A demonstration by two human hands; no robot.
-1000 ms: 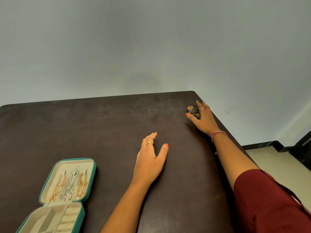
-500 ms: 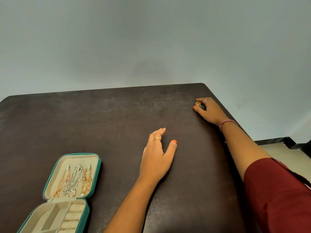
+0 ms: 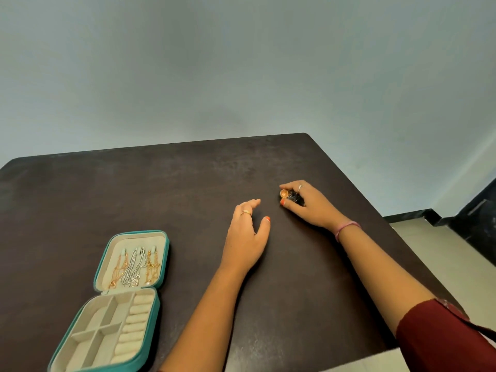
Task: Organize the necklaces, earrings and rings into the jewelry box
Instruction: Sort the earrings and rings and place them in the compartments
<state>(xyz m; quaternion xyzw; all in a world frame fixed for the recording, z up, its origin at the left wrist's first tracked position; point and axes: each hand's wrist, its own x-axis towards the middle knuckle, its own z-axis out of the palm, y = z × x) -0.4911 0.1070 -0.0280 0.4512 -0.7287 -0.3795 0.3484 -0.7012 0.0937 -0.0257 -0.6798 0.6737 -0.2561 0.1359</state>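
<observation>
A teal jewelry box (image 3: 158, 304) lies open at the table's near left. Gold and silver necklaces (image 3: 132, 267) hang in its lid. Its cream base shows divided compartments and ring rolls with nothing in them. My right hand (image 3: 308, 205) is curled round a small dark clump of jewelry (image 3: 291, 196) with a round gold piece showing at the front; the hand rests on the table right of centre. My left hand (image 3: 248, 234) lies on the table just left of it, fingers relaxed, holding nothing.
The dark brown table (image 3: 188, 189) stands against a plain grey wall. Its right edge runs close behind my right forearm, with pale floor (image 3: 442, 264) and a dark skirting beyond it.
My right hand closed over the jewelry clump near the far right corner and drew it toward the table's middle, close to my left hand. The view tilted slightly.
</observation>
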